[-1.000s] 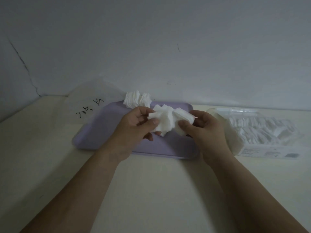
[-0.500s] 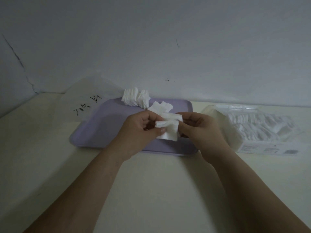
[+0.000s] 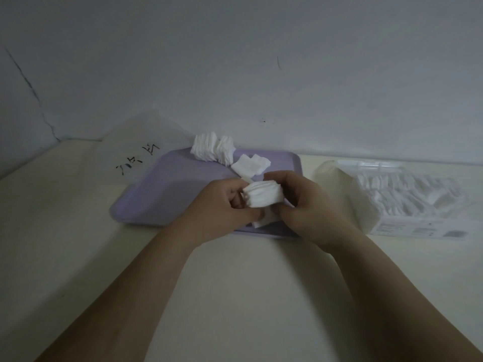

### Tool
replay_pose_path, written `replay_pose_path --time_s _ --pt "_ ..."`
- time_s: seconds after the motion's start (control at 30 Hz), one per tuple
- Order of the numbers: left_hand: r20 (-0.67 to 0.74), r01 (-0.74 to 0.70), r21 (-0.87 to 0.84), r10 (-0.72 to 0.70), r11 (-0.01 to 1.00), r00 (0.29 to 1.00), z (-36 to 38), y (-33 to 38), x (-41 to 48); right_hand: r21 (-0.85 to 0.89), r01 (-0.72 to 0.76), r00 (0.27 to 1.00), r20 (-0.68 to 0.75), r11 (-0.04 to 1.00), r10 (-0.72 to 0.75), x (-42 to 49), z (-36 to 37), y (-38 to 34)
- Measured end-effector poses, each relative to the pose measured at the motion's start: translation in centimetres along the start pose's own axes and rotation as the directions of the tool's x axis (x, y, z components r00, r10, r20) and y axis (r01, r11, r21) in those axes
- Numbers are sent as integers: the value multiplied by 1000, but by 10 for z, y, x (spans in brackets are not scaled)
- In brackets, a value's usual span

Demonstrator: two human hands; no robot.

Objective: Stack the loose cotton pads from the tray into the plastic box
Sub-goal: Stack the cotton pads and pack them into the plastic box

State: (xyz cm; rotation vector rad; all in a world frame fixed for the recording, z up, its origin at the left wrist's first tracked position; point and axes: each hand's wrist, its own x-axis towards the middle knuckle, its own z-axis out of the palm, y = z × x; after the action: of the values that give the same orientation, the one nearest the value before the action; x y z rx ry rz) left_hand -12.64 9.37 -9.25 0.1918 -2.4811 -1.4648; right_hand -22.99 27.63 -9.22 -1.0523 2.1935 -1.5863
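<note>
A stack of white cotton pads is held over the near right part of the lilac tray. My left hand grips its left side and my right hand grips its right side. Under my hands a pad or two lies on the tray. Two loose pads lie further back on the tray, and a leaning bunch of pads stands at its far edge. The clear plastic box, open on top and partly filled with pads, sits to the right of the tray.
A clear plastic bag with black handwriting lies behind the tray's left side against the wall. The cream table top runs toward me between my forearms. A pale wrapper lies at the box's left end.
The fanned-out pads between my hands have been squeezed together into a compact stack. Both hands dropped a little lower over the tray's near edge.
</note>
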Motion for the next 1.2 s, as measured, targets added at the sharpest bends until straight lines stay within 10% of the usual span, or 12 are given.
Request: replay_pose_path --time_s 0.33,0.5,0.7,1.0,1.2 --pt "58 35 19 -36 999 998 7 0 3 94 -138 990 43 986 134 -7 25 -12" --pt "38 42 22 -43 999 998 4 7 3 -306 14 1000 6 952 -13 -3 20 -7" --pt "-410 242 201 -143 949 901 -16 -12 23 -390 27 972 -205 921 -115 4 9 1" --pt "-179 195 519 -116 832 977 -8 -8 62 -359 -49 963 -265 932 -51 5 4 6" --pt "-153 199 339 -155 919 976 -13 -19 58 -279 -118 956 -291 953 34 7 0 7"
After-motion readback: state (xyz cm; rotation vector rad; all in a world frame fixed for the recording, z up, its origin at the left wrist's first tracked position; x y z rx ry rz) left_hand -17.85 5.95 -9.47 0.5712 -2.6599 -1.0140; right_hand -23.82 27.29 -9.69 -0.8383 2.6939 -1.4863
